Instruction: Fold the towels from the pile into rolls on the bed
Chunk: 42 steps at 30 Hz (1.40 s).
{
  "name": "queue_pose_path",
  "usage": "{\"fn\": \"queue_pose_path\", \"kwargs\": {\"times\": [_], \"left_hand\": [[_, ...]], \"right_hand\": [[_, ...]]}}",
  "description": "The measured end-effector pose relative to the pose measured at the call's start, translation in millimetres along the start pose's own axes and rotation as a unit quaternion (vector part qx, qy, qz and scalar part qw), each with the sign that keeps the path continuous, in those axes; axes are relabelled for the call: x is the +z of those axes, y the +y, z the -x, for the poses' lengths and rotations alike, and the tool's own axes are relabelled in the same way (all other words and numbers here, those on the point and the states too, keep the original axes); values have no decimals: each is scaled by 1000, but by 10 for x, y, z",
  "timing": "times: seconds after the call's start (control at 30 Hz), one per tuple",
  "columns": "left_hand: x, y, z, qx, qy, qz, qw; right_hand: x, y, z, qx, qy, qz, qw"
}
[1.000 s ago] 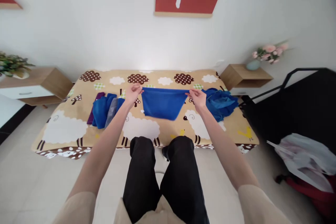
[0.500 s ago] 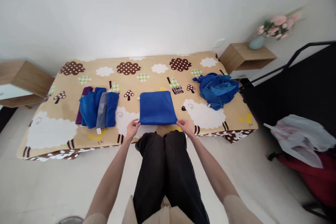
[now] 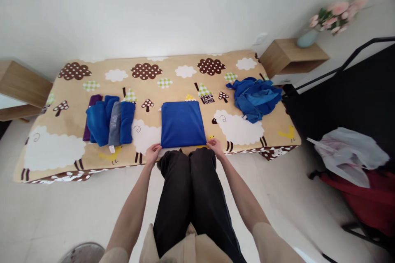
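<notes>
A blue cloth (image 3: 182, 124) lies folded into a flat rectangle on the patterned bed cover, its near edge just beyond my knees. My left hand (image 3: 152, 153) pinches the near left corner between thumb and fingers. At the near right corner, my right hand (image 3: 215, 146) grips the fabric the same way. To the left lies a row of rolled or folded cloths: a purple one (image 3: 89, 128), blue ones (image 3: 127, 121) and a grey one (image 3: 115, 124) with a white tag. A crumpled heap of blue cloth (image 3: 256, 98) sits to the right.
The bed cover (image 3: 182, 84) has sheep, clouds and mushrooms. Wooden nightstands stand at the left (image 3: 26, 82) and right (image 3: 296, 55); the right one bears a vase (image 3: 307, 39) of pink flowers. A white plastic bag (image 3: 352, 154) rests on something red (image 3: 364, 197) beside a black frame.
The cloth's near edge has come down flat, nearer my knees, and its outline is straighter. Both hands keep hold of the corners. The view has shifted slightly.
</notes>
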<state>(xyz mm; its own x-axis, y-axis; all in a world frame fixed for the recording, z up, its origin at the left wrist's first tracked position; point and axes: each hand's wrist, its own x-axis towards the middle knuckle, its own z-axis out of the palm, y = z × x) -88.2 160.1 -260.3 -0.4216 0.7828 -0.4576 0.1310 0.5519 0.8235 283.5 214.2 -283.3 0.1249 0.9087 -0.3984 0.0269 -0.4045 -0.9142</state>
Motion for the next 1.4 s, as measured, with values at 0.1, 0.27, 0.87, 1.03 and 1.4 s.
{"fn": "queue_pose_path", "kwargs": {"times": [0.1, 0.27, 0.87, 1.03, 1.4], "left_hand": [[-46, -111, 32, -7, 0, 1, 1000], [-104, -239, 83, -6, -20, -11, 1000], [222, 465, -1327, 57, -112, -3, 992], [456, 858, -1945, 82, -111, -31, 990], [610, 1184, -2298, 80, -84, -138, 984]], "right_hand": [[-68, 133, 38, -18, 6, 30, 999], [-178, 268, 103, -40, -28, 89, 995], [175, -555, -1235, 14, -124, 182, 975], [428, -790, -1898, -46, -126, 215, 967], [658, -613, -2638, -101, -87, 273, 953]]}}
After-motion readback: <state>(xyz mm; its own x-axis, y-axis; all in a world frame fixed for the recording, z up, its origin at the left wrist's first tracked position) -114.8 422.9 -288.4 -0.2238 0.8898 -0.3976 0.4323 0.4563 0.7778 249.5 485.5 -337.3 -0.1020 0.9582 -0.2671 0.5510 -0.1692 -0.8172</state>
